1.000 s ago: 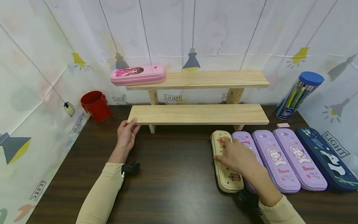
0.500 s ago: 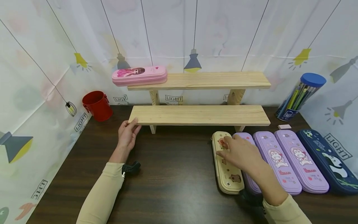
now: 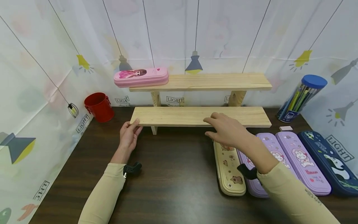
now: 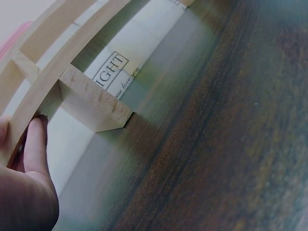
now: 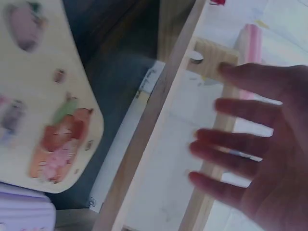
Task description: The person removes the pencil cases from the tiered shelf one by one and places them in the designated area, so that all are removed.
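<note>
My left hand (image 3: 128, 137) grips the front left corner of the lower board of a two-tier wooden shelf (image 3: 181, 115), thumb on top and fingers underneath. In the left wrist view the fingers (image 4: 36, 147) curl under the board beside a short wooden leg (image 4: 94, 98). With fingers spread and nothing held, my right hand (image 3: 227, 129) is over the lower board's front edge, above the far end of a cream pencil case (image 3: 230, 174). That case lies flat on the table, its far end partly hidden by the hand. A pink pencil case (image 3: 141, 77) rests on the upper board's left end.
Purple pencil cases (image 3: 303, 161) and a navy panda case (image 3: 332, 165) lie side by side at the right. A blue-lidded jar of pens (image 3: 300, 98) leans behind a small eraser (image 3: 286, 128). A red bucket (image 3: 99, 107) stands back left. Patterned cloth hangs behind.
My right hand has lifted away from the cream pencil case and moved forward and left toward the lower board. My left hand keeps its hold on the shelf corner.
</note>
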The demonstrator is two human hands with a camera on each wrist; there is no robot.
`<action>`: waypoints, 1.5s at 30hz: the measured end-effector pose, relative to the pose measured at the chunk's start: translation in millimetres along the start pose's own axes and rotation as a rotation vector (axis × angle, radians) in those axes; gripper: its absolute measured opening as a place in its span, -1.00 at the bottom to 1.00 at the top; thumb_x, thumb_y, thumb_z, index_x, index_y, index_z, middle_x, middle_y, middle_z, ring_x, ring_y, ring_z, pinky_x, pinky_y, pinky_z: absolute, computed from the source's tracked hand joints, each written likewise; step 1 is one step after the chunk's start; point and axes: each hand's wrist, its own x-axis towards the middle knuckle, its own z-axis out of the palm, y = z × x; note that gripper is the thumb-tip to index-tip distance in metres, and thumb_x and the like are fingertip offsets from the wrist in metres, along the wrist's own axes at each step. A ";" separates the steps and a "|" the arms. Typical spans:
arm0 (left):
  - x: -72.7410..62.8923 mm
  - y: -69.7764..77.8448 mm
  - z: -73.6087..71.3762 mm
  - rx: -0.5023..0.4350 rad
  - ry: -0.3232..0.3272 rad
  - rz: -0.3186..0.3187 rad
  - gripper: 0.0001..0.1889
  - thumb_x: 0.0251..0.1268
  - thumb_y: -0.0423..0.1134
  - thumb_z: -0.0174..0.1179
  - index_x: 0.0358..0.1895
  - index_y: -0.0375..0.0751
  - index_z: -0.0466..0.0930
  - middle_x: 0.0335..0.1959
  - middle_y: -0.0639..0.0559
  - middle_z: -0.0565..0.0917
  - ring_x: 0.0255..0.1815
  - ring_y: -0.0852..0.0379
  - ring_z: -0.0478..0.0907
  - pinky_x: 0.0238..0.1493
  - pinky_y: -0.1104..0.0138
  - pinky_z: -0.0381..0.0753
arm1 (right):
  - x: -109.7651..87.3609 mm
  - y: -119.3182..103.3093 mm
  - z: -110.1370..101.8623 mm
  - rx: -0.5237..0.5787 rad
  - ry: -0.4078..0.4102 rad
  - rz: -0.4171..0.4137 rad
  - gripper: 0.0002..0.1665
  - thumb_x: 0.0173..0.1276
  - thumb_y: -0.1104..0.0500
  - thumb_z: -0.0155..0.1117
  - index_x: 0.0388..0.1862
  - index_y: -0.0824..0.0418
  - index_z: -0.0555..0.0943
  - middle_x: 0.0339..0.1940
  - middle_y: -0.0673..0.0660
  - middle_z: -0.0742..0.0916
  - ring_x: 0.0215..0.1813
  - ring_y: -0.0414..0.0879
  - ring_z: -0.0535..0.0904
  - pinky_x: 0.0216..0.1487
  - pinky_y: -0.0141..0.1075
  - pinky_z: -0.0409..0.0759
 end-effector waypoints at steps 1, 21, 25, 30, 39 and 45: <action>0.0 0.0 -0.3 0.003 -0.001 0.003 -0.78 0.39 -0.28 0.23 -0.08 -0.15 0.35 0.05 -0.07 0.56 -0.07 0.22 0.72 0.05 0.42 0.71 | 6.9 -0.6 -1.3 0.000 0.011 -0.023 -0.40 0.40 -0.04 0.31 0.34 0.17 0.50 0.10 0.22 0.64 -0.01 0.06 0.62 -0.20 -0.07 0.67; 4.7 -2.0 -1.6 0.022 -0.019 0.025 -0.76 0.37 -0.27 0.25 -0.10 -0.16 0.34 0.06 -0.11 0.55 -0.05 0.20 0.72 0.06 0.42 0.71 | 118.8 -15.3 -22.3 0.162 0.196 -0.181 -0.46 0.41 0.10 0.27 0.34 0.18 0.50 0.29 0.25 0.54 0.30 0.13 0.46 0.33 0.03 0.53; 4.9 -2.0 -1.3 0.040 -0.019 0.026 -0.74 0.37 -0.25 0.26 -0.08 -0.15 0.34 0.07 -0.11 0.55 -0.03 0.20 0.72 0.08 0.41 0.70 | 139.1 -17.9 -25.6 0.175 0.217 -0.185 -0.46 0.41 0.12 0.24 0.34 0.21 0.49 0.29 0.27 0.53 0.29 0.14 0.43 0.35 0.03 0.49; 3.8 -1.3 -2.5 0.040 -0.007 0.027 -0.75 0.37 -0.25 0.26 -0.10 -0.15 0.33 0.06 -0.10 0.55 -0.03 0.21 0.72 0.07 0.42 0.70 | 163.9 -24.2 -30.1 0.159 0.194 -0.145 -0.38 0.43 0.06 0.21 0.43 0.15 0.40 0.35 0.25 0.48 0.29 0.12 0.42 0.35 0.01 0.50; 3.9 -0.1 -3.1 0.045 -0.012 0.030 -0.75 0.39 -0.27 0.24 -0.08 -0.15 0.33 0.07 -0.11 0.55 -0.02 0.20 0.71 0.09 0.42 0.69 | 197.6 -40.6 -40.4 0.092 0.149 -0.062 -0.33 0.46 0.00 0.02 0.53 0.04 0.28 0.57 0.23 0.28 0.59 0.16 0.15 0.61 0.07 0.21; 5.7 -1.8 -4.1 0.044 -0.009 0.033 -0.74 0.37 -0.26 0.26 -0.08 -0.16 0.34 0.07 -0.12 0.55 -0.02 0.19 0.71 0.08 0.42 0.70 | 211.1 -46.7 -35.8 0.075 0.092 -0.027 -0.27 0.42 0.05 -0.05 0.58 0.01 0.17 0.60 0.22 0.23 0.62 0.16 0.07 0.61 0.11 0.19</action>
